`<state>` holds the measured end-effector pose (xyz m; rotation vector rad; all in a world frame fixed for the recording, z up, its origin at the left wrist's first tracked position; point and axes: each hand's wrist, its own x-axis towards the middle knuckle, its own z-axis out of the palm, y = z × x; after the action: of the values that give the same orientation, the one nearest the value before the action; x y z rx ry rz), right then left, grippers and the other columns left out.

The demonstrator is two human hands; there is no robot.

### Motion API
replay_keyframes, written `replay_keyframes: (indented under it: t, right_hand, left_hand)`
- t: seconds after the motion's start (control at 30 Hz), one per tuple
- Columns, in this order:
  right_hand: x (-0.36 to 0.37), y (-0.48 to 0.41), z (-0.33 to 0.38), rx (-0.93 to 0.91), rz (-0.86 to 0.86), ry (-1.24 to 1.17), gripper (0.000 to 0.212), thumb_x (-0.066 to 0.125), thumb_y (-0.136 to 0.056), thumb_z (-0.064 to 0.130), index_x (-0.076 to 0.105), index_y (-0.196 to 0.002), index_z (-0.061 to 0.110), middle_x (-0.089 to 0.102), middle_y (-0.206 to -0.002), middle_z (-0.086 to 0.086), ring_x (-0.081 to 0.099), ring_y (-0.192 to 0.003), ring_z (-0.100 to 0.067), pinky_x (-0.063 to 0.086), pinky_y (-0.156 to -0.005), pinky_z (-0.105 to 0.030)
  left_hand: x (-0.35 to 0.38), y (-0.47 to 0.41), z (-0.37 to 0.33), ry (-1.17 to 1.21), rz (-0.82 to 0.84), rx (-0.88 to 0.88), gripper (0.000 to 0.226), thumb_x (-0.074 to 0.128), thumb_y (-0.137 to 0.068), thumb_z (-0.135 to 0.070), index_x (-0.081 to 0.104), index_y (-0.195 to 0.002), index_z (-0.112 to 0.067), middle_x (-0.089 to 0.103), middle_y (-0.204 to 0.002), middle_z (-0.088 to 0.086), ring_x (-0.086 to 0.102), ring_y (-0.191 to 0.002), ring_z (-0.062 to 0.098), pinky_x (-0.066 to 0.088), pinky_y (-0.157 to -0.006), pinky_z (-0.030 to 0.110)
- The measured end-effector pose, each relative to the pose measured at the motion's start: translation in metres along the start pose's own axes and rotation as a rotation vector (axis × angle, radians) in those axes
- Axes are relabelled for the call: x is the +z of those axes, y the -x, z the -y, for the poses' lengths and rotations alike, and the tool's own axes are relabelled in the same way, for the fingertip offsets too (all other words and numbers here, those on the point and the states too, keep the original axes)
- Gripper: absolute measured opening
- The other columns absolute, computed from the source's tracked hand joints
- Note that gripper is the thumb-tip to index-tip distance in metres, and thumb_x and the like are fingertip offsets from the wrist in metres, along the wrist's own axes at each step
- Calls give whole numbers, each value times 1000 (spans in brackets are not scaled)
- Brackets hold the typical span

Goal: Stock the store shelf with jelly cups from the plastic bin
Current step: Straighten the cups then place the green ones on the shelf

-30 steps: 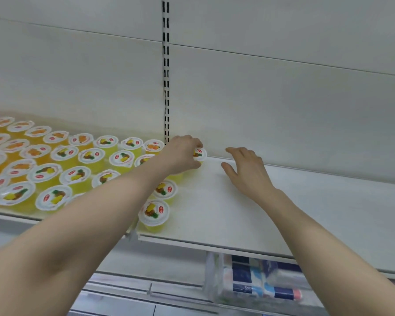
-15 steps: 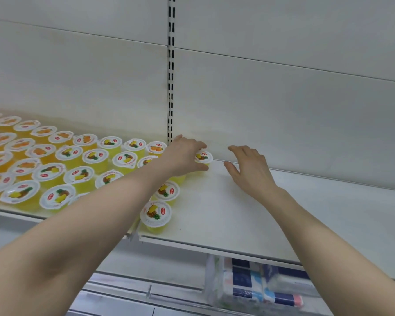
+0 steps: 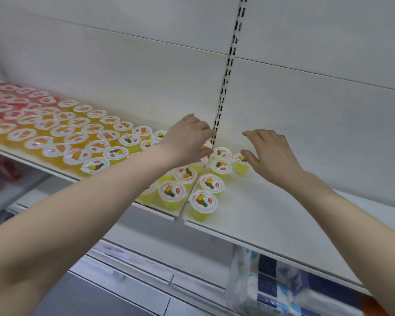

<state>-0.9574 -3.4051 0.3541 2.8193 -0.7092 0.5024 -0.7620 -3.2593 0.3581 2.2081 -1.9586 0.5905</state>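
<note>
Head view | shelf (image 3: 283,213) left of upright (image 3: 226,87): full of jelly cups (image 3: 116,153); right of upright: few cups, remainder bare, stocking judged unfinished | left hand (image 3: 187,139) at upright: fingers (image 3: 203,130) curled over back cup (image 3: 206,145), grip indeterminate | right hand (image 3: 271,153): fingers released, thumb touching end cup (image 3: 241,159)

white shelf (image 3: 271,224), yellow, orange and red jelly cups (image 3: 114,153) in rows from its left end, left hand (image 3: 187,140) curled over cups near the back edge, right hand (image 3: 271,151) spread beside it, thumb touching a yellow cup (image 3: 241,164), wrapped packs (image 3: 283,288) below
</note>
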Motion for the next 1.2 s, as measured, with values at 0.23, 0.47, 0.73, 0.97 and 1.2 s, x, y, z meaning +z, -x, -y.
replay_keyframes:
  t: [0.23, 0.47, 0.73, 0.97, 1.2]
  right_hand:
    - [-14, -36, 98, -165, -32, 1, 50, 51, -98, 38, 48, -141, 12, 54, -134, -11, 48, -124, -33, 34, -100, -44]
    - [-15, -78, 249, -303, -57, -65, 49, 53, -96, 40, 50, -138, 13, 56, -131, -12, 50, -121, -35, 35, -99, -45]
    - [-2, -112, 442, -453, -78, -146, 51, 48, -97, 43, 48, -140, 15, 55, -133, -11, 48, -123, -34, 36, -99, -46]
    - [19, -128, 604, -622, -49, -237, 51, 53, -95, 39, 49, -138, 11, 56, -129, -14, 51, -118, -37, 38, -96, -48]
    - [49, -142, 736, -826, 35, -294, 52, 51, -95, 42, 49, -138, 13, 55, -131, -11, 50, -119, -33, 37, -95, -43]
  left_hand:
    - [-34, 86, 76, -123, 2, -92, 51, 53, -93, -48, 53, -135, -20, 57, -133, 4, 48, -124, 27, 20, -114, 40]
    - [-60, 203, 176, -145, -26, -208, 50, 54, -93, -46, 55, -133, -16, 58, -130, 7, 48, -122, 30, 22, -113, 41]
    - [-80, 353, 286, -155, 6, -308, 47, 62, -89, -39, 60, -128, -11, 63, -120, 11, 54, -111, 33, 37, -101, 44]
    - [-97, 487, 359, -159, 60, -508, 48, 62, -88, -35, 59, -128, -9, 62, -121, 12, 54, -111, 34, 39, -100, 43]
    - [-91, 608, 404, -155, 110, -786, 45, 60, -92, -36, 58, -130, -11, 61, -123, 11, 52, -114, 34, 39, -99, 43]
